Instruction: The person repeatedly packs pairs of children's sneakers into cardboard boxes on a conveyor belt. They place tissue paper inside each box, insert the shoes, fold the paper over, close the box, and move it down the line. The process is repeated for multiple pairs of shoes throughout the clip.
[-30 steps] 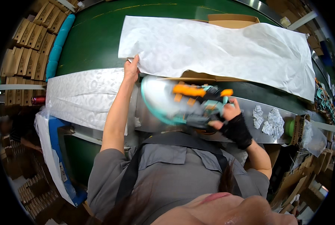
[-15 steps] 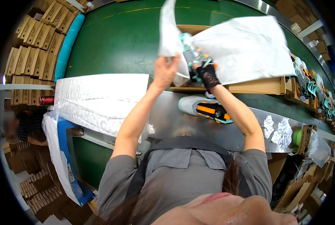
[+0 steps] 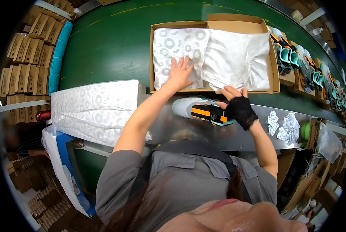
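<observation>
tissue paper (image 3: 182,43) could tear if we press hard; our left hand (image 3: 179,75) lies spread on it, gripping nothing; whether our half-curled right hand (image 3: 238,108) grips, we cannot tell.

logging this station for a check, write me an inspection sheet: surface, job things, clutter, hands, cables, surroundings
Surface: green worktop; metal ledge along its near side.
Job's things: open cardboard box with patterned white paper inside; one grey-and-orange shoe on the ledge.
Clutter: small white packets heaped on the ledge, right.
Hands: left hand spread on the paper; right hand, gloved, at the box's near edge.
Cables: nothing seen.
Surroundings: stacked boxes left; more shoes right.
</observation>
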`<state>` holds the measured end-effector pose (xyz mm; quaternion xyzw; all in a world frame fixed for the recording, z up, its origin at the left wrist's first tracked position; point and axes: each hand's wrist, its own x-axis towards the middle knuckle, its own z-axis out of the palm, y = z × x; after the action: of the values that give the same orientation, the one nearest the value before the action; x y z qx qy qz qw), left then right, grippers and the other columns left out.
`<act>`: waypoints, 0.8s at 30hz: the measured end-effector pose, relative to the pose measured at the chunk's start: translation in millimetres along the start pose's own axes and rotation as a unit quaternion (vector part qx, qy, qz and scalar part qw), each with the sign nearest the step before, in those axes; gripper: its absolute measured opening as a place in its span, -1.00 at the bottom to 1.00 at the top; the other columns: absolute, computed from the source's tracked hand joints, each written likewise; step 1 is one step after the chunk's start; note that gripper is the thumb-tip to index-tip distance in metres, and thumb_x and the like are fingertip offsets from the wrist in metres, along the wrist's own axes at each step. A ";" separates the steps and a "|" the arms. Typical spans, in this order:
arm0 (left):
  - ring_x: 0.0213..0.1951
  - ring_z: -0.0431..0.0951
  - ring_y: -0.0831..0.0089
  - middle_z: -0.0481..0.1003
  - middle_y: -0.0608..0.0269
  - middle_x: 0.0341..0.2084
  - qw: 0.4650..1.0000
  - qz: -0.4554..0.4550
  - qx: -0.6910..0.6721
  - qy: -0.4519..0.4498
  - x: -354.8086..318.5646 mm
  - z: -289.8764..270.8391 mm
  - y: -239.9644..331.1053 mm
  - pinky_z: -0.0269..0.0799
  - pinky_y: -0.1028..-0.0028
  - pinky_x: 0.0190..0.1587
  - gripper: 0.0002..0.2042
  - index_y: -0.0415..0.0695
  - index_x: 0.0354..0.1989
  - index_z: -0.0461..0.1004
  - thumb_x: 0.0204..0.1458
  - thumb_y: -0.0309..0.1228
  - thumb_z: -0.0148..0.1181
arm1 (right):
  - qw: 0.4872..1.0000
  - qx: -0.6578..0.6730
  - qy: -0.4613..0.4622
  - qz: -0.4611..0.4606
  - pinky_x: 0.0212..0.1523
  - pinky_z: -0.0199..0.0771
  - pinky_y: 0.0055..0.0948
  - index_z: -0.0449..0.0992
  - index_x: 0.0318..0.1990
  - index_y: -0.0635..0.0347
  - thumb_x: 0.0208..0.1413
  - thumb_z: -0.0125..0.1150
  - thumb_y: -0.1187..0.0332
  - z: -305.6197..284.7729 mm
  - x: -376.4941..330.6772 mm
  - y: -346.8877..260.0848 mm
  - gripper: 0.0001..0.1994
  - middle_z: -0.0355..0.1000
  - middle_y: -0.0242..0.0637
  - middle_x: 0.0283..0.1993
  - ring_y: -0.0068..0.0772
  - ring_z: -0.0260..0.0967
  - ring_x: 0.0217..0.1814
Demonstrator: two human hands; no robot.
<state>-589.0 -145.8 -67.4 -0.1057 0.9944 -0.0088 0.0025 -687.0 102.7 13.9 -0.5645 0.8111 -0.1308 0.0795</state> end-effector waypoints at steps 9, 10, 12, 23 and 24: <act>-0.06 0.34 0.14 0.31 -0.02 -0.10 0.901 0.041 -0.430 -0.036 -67.5 -70.9 37.8 0.27 0.33 -0.07 -0.29 -0.20 0.00 0.23 -0.35 -0.12 0.35 | 0.749 0.480 0.023 0.456 -0.22 0.31 -0.51 0.32 -0.01 0.22 0.07 0.02 0.07 52.3 -93.2 37.9 -0.55 0.37 -0.35 -0.21 -0.50 0.28 -0.21; -0.07 0.33 0.13 0.31 -0.01 -0.12 0.909 0.103 -0.403 0.013 -83.2 -68.8 53.5 0.25 0.30 -0.06 -0.28 -0.21 0.00 0.22 -0.37 -0.14 0.36 | 0.747 0.514 0.035 0.421 -0.26 0.30 -0.54 0.29 0.03 0.22 0.06 0.01 0.05 61.5 -95.6 36.7 -0.52 0.36 -0.35 -0.21 -0.53 0.26 -0.26; -0.02 0.27 0.11 0.29 0.03 -0.09 0.941 0.098 -0.318 0.056 -104.6 -53.6 79.4 0.20 0.28 -0.01 -0.23 -0.21 0.02 0.18 -0.42 -0.18 0.41 | 0.703 0.569 0.010 0.427 -0.32 0.29 -0.59 0.26 0.06 0.21 0.05 0.02 0.06 45.0 -84.2 24.0 -0.50 0.34 -0.35 -0.20 -0.59 0.23 -0.31; -0.17 0.38 0.53 0.42 0.27 -0.22 0.678 -0.193 -0.708 0.047 -97.9 -131.0 22.8 0.28 0.50 -0.06 -0.44 -0.27 -0.08 0.30 -0.34 -0.47 0.37 | 0.756 0.612 0.033 0.231 -0.06 0.29 -0.54 0.28 0.02 0.24 0.00 0.14 0.40 2.8 -55.0 -6.0 -0.60 0.36 -0.27 -0.12 -0.51 0.30 -0.10; -0.19 0.39 0.53 0.41 0.25 -0.22 0.650 -0.221 -0.724 0.067 -91.3 -129.4 14.0 0.30 0.51 -0.08 -0.43 -0.28 -0.07 0.28 -0.32 -0.44 0.36 | 0.765 0.592 0.025 0.254 -0.07 0.29 -0.55 0.32 -0.03 0.26 0.00 0.14 0.40 12.1 -53.7 -2.2 -0.65 0.39 -0.26 -0.16 -0.51 0.31 -0.10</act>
<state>-503.6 -110.8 62.0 -0.2894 0.6298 0.7063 -0.1439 -662.8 150.7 2.1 -0.1756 0.6881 -0.5737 0.4081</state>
